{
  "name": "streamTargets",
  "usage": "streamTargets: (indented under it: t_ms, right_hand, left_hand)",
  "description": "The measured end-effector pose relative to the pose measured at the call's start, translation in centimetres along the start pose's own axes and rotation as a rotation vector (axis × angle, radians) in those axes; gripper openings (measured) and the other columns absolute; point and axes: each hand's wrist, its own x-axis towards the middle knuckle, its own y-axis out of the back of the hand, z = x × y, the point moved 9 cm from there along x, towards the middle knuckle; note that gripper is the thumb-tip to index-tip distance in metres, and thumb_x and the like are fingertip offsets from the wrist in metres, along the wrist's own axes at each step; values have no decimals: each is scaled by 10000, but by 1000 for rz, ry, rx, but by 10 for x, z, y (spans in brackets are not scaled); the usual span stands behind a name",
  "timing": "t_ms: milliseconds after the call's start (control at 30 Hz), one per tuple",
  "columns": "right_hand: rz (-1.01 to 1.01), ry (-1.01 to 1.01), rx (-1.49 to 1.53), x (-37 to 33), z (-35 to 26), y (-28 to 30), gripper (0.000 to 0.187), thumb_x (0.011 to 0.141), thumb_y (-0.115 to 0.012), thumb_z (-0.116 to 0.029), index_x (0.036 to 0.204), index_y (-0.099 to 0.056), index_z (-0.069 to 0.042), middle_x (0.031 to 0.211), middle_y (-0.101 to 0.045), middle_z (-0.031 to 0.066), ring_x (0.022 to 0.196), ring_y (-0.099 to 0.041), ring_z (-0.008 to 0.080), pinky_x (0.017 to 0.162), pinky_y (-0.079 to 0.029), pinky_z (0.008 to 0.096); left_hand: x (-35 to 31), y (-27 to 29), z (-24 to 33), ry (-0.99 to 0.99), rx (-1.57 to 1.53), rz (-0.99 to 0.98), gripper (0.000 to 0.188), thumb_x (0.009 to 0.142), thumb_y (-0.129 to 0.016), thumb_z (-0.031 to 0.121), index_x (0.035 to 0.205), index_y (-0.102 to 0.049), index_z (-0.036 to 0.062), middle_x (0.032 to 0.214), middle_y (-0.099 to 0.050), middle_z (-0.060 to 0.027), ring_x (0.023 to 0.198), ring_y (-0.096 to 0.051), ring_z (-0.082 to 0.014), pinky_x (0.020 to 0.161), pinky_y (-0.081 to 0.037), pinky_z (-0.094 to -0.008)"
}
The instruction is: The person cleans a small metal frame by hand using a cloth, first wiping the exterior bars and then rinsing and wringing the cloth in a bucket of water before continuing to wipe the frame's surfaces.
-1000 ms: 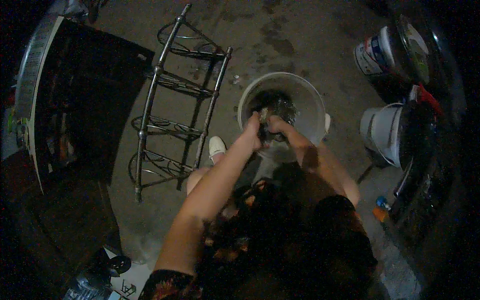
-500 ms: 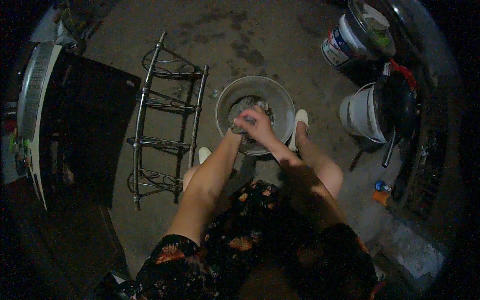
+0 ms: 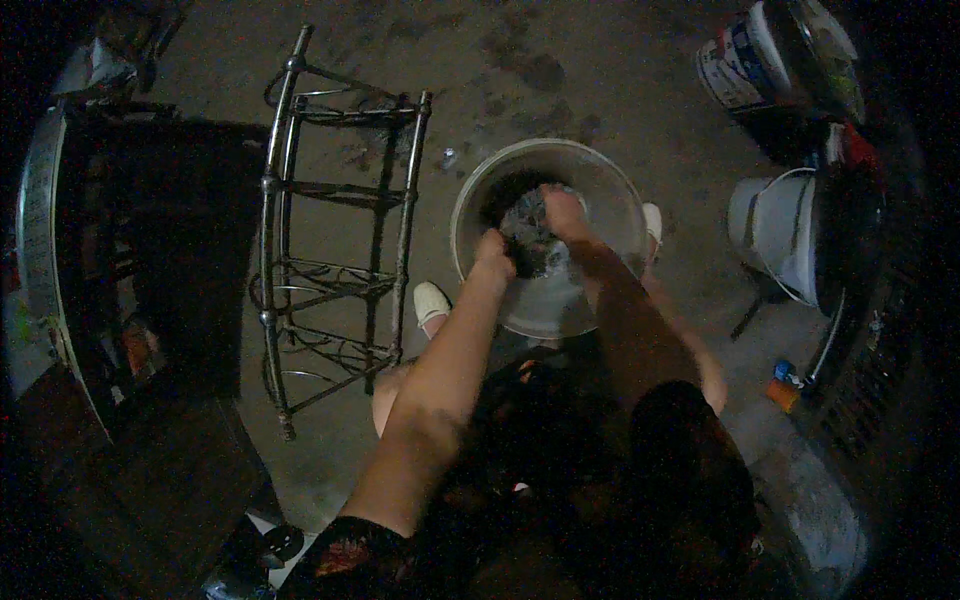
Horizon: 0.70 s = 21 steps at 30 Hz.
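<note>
A round, pale basin (image 3: 620, 200) stands on the floor between my feet, with what looks like water in its bottom. Inside it, a wet, crumpled grey cloth (image 3: 526, 214) stretches between my two hands. My left hand (image 3: 494, 252) is closed at the cloth's near left end, its fingertips partly hidden. On the far right side of the cloth, my right hand (image 3: 566, 212) is bunched into a fist around it. Dim light and blur hide the finer folds.
Left of the basin lies a metal rack (image 3: 345, 190) with several rungs. A white bucket (image 3: 775, 235) and a printed tub (image 3: 735, 70) stand at the right. A dark cabinet (image 3: 180, 230) fills the left side. My pale shoe (image 3: 431, 302) is beside the basin.
My hands have moved apart, with the grey cloth now spread between them; before, the right hand was across the left. The whole view has shifted, so the basin appears farther right.
</note>
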Motion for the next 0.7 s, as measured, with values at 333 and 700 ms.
streamTargets:
  t_ms: [333, 700]
  right_hand:
    - [-200, 114, -211, -37, -14, -85, 499, 730, -639, -175, 1196, -486, -81, 1087, -520, 177, 947, -556, 317, 764, -484, 427]
    - [-534, 515, 559, -105, -129, 16, 434, 668, -720, -307, 980, -535, -69, 983, -516, 131, 841, -509, 269, 706, -412, 372]
  left_hand:
    - [-15, -13, -36, 123, 121, -22, 575, 892, -439, 457, 1296, -445, 48, 1253, -512, -166, 1075, -531, -337, 740, -476, -493]
    - [-40, -35, -13, 128, -53, -102, 703, 811, -615, 482, 1320, -362, 69, 1234, -501, -158, 1046, -534, -330, 818, -451, -492]
